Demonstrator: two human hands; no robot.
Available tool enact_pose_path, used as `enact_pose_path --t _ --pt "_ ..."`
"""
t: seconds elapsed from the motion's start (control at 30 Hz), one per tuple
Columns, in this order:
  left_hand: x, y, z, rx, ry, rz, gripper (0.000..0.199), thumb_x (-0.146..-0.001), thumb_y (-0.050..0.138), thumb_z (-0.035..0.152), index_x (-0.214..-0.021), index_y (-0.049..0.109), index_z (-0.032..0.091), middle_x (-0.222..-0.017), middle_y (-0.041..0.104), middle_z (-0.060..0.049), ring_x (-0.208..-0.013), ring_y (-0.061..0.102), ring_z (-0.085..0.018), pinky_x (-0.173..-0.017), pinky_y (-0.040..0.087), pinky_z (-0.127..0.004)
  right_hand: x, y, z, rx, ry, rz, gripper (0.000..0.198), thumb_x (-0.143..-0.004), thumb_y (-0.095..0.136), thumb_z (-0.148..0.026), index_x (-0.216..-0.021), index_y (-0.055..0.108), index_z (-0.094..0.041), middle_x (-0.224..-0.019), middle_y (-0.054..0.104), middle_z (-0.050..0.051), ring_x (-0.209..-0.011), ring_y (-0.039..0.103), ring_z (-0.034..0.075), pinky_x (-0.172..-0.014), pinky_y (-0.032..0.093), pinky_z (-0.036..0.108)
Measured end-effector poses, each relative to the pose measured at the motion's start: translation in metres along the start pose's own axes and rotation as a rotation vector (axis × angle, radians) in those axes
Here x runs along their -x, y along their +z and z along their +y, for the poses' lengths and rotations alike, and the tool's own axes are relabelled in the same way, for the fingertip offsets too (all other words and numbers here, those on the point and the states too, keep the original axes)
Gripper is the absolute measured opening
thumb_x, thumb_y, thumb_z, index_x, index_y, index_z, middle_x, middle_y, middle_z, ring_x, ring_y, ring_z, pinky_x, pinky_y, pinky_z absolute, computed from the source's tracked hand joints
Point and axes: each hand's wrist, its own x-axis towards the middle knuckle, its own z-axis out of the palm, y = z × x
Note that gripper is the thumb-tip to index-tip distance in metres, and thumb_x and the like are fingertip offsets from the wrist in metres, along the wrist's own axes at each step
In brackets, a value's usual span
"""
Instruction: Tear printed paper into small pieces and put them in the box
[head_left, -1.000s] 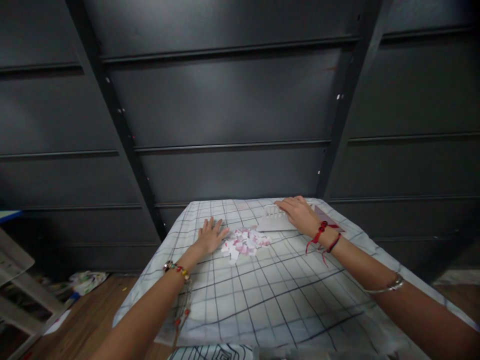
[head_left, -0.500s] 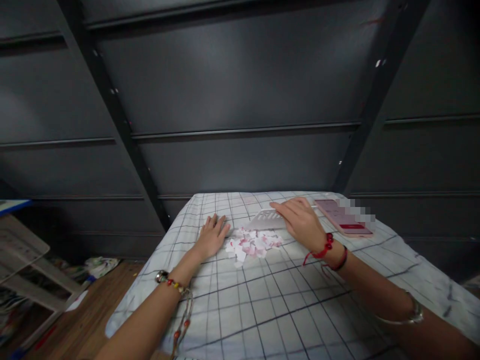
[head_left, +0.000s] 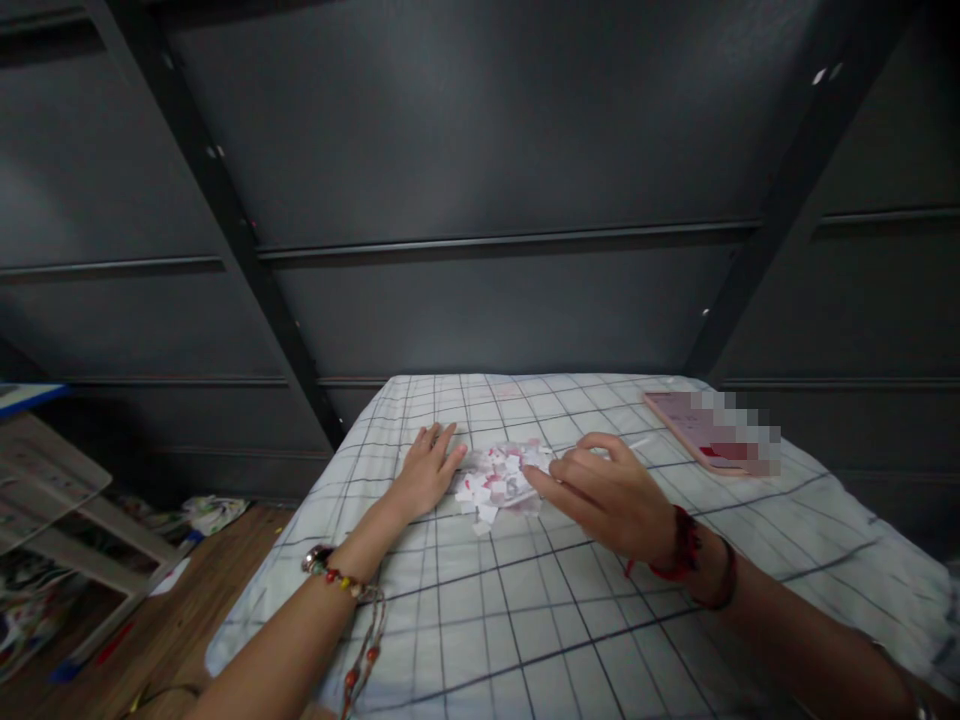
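Note:
A small heap of torn white and pink paper scraps [head_left: 491, 488] lies on the checked cloth [head_left: 480, 610]. My left hand [head_left: 429, 470] rests flat at the heap's left edge, fingers spread and holding nothing. On the other side, my right hand [head_left: 607, 495] is closed, its index finger reaching over the scraps. A thin pale edge [head_left: 639, 442] shows behind that hand; it appears to be part of the white slotted plate seen more clearly before. Most of the plate is hidden by my fingers or blurred.
A pink-edged phone [head_left: 694, 435] lies face up on the cloth at the right, partly pixelated. Dark panels [head_left: 480, 310] stand behind the far edge. To the left, a pale stand [head_left: 82, 500] rises from the wooden floor [head_left: 225, 560].
My right hand has come nearer and turned, its fingers now at the scraps' right side. The slotted plate has swung mostly out of sight. My left hand has barely moved; the view shifted slightly.

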Motion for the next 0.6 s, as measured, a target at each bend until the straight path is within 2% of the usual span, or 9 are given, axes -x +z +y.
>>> enact_pose_path --t 0.1,0.3,0.47,0.6 --pt "-0.0003 0.0002 0.0004 0.008 -0.017 -0.005 0.057 -0.093 0.016 0.047 -0.135 0.03 0.011 -0.141 0.03 -0.012 -0.133 0.014 -0.023 -0.107 0.012 -0.04 0.0019 -0.0022 0.0005 -0.051 -0.036 0.002 0.026 -0.084 0.037 -0.006 -0.092 0.06 -0.015 -0.062 0.057 -0.003 -0.058 0.043 0.01 -0.07 0.033 0.029" --pt "0.001 -0.0012 0.0021 0.032 -0.032 -0.003 0.056 -0.093 0.018 0.045 -0.134 0.032 0.009 -0.141 0.031 -0.013 -0.133 0.015 -0.023 -0.107 0.012 -0.038 -0.0018 0.0022 -0.003 -0.012 0.02 0.052 0.026 -0.085 0.035 -0.007 -0.09 0.06 -0.013 -0.065 0.059 -0.001 -0.061 0.044 0.011 -0.069 0.033 0.031" --pt "0.0026 -0.003 0.0015 0.057 -0.046 0.001 0.056 -0.093 0.02 0.045 -0.135 0.031 0.01 -0.141 0.03 -0.013 -0.133 0.015 -0.023 -0.107 0.012 -0.038 -0.0009 0.0029 -0.0053 -0.039 -0.052 0.034 0.026 -0.086 0.036 -0.007 -0.092 0.059 -0.014 -0.065 0.059 -0.003 -0.061 0.044 0.011 -0.071 0.033 0.031" --pt "0.0036 -0.0035 0.0002 0.083 -0.066 -0.003 0.056 -0.093 0.021 0.046 -0.135 0.031 0.01 -0.142 0.029 -0.013 -0.133 0.015 -0.024 -0.107 0.012 -0.039 0.0021 -0.0011 -0.0044 -0.066 -0.054 0.056 0.023 -0.085 0.038 -0.008 -0.092 0.059 -0.016 -0.064 0.059 -0.004 -0.06 0.044 0.009 -0.071 0.033 0.03"
